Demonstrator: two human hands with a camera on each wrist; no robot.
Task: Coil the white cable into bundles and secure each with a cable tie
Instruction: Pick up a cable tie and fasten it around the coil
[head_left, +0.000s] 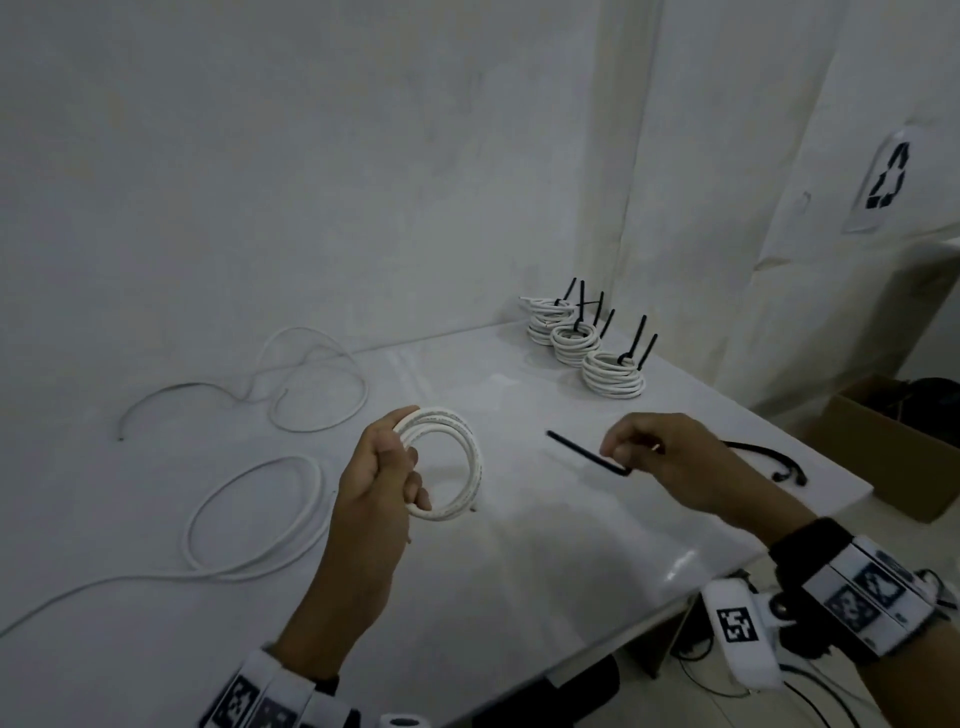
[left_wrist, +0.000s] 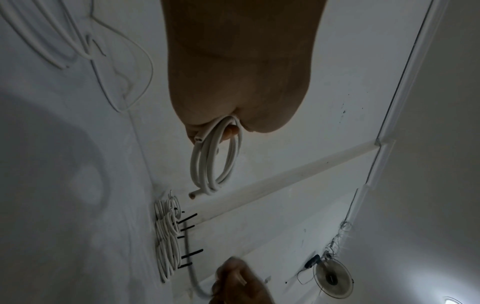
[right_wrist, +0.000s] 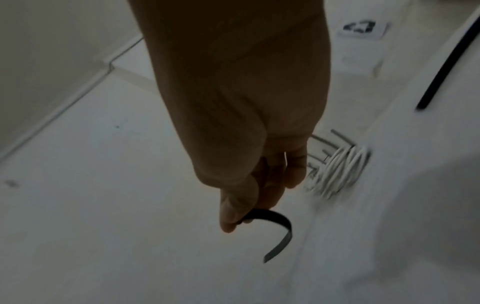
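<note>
My left hand (head_left: 384, 467) grips a small coil of white cable (head_left: 457, 462) above the white table (head_left: 545, 545); the left wrist view shows the coil (left_wrist: 215, 162) hanging from the fingers, both cut ends free. To its right, my right hand (head_left: 639, 447) pinches a black cable tie (head_left: 582, 451) whose free end points left toward the coil. In the right wrist view the cable tie (right_wrist: 275, 230) curves out from between thumb and fingers. Three tied bundles (head_left: 582, 338) with black tie tails stand at the table's back right.
Loose white cable (head_left: 249, 514) lies in loops on the left of the table, with more cable (head_left: 311, 384) behind. Spare black ties (head_left: 769, 457) lie near the right edge. A cardboard box (head_left: 893, 447) sits on the floor beyond the table's right side.
</note>
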